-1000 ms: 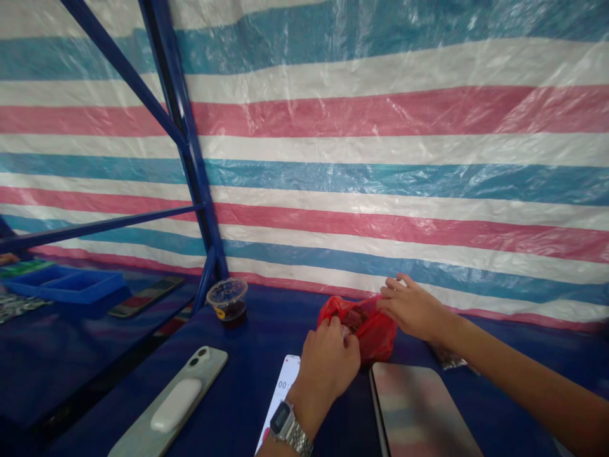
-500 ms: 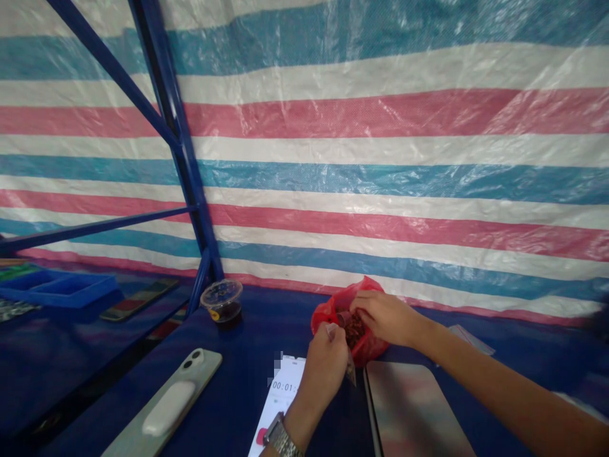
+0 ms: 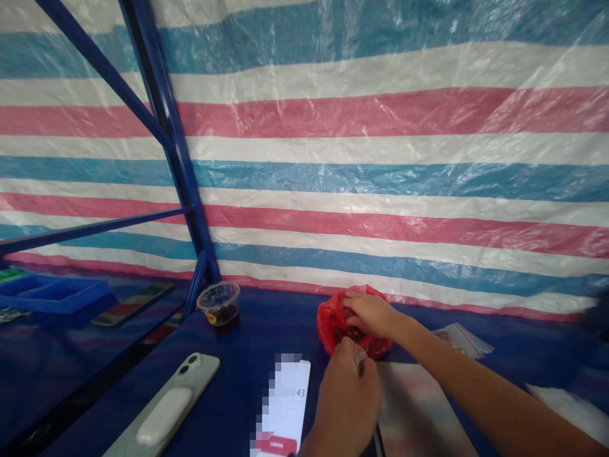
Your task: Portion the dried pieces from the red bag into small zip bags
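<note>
A red plastic bag (image 3: 328, 320) stands open on the blue table, with small dark reddish-brown pieces (image 3: 351, 333) inside. My right hand (image 3: 371, 312) reaches over its rim, fingers curled down among the pieces; the fingertips are hidden, so what they grip is unclear. In front of the bag, my left hand (image 3: 349, 397) is closed in a pinch on a small clear plastic bag (image 3: 360, 357), mostly covered by the hand. Under my right forearm lies a clear zip bag (image 3: 461, 338) with something brownish in it.
Left of my left hand lies a lit phone (image 3: 288, 406). Farther left are a pale phone (image 3: 202, 374) with a white case (image 3: 164, 416) on it, and a lidded cup (image 3: 221, 308) of dark liquid. A flat reflective device (image 3: 419, 406) lies front right. A blue frame post (image 3: 183, 165) rises behind.
My left hand has moved right and nearer to me, uncovering more of the lit phone. My right hand has shifted slightly left and down into the red bag. The view has shifted slightly.
</note>
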Demonstrator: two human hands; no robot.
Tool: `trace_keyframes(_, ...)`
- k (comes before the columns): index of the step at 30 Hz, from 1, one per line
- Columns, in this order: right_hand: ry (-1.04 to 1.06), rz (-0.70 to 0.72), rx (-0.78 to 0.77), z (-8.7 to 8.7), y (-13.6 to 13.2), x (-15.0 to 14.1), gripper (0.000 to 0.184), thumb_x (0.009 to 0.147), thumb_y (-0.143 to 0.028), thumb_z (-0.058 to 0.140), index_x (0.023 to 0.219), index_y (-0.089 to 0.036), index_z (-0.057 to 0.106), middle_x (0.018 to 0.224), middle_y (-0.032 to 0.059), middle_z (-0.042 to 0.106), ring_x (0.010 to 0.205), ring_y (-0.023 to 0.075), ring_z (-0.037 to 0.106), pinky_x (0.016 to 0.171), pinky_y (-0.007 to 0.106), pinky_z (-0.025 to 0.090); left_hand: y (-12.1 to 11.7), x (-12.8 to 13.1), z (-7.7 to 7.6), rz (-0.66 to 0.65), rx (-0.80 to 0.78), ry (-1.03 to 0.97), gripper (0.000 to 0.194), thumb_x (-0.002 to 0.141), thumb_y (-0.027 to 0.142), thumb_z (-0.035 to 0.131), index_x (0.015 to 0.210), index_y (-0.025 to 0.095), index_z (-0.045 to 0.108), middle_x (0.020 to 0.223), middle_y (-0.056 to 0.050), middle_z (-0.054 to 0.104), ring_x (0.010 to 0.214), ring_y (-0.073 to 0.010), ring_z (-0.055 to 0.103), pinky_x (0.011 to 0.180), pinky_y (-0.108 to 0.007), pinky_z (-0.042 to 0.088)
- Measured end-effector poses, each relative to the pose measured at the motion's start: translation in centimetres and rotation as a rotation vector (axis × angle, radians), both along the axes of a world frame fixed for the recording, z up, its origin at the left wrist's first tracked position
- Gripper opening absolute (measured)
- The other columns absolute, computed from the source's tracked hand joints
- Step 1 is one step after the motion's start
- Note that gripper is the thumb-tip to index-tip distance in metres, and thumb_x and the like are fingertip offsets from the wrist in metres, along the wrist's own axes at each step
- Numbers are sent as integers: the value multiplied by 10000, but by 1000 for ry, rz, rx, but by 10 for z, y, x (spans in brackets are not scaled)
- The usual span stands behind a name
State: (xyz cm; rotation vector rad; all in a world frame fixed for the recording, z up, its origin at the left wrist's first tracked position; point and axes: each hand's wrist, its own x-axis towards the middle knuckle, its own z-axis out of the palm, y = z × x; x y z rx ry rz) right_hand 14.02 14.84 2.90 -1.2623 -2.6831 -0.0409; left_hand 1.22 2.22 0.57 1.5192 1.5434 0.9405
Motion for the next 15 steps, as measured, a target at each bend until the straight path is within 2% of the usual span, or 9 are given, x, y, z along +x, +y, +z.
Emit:
trace_keyframes(2, -42, -2, 10, 5, 0, 5, 269, 872, -94, 702, 1130, -155, 748, 1265, 151, 760, 1164, 296, 712, 975, 357, 544, -3, 2, 1, -14, -26, 36, 164, 956, 122, 481, 873, 250, 541, 1015, -84, 730, 973, -258, 692, 804, -336, 454)
trace_keyframes(5, -116, -16, 22, 13, -3, 16, 265, 897, -11, 594, 1062, -138, 757, 1162, 186, 782, 1134, 326, 720, 974, 414, 537, -1, 4, -1, -7, -35, 83, 152, 943, 115, 501, 869, 243, 539, 1009, -99, 717, 952, -266, 672, 780, -333, 434)
trace_keyframes(10, -132, 21, -34, 11, -7, 18, 285, 897, 0, 573, 948, -180, 788, 1115, 122, 797, 1076, 269, 736, 912, 324, 534, 8, 11, -8, -19, -21, -79, 209, 923, 55, 472, 824, 237, 502, 904, -52, 655, 856, -217, 608, 722, -292, 399)
trace_keyframes(15, -5, 58, -151, 1, -5, 17, 353, 807, 29, 596, 982, -187, 813, 1083, 96, 823, 983, 251, 764, 851, 296, 533, 11, 13, -10, -34, 17, -210, 265, 926, 19, 432, 777, 237, 446, 815, 12, 546, 813, -179, 541, 719, -274, 377)
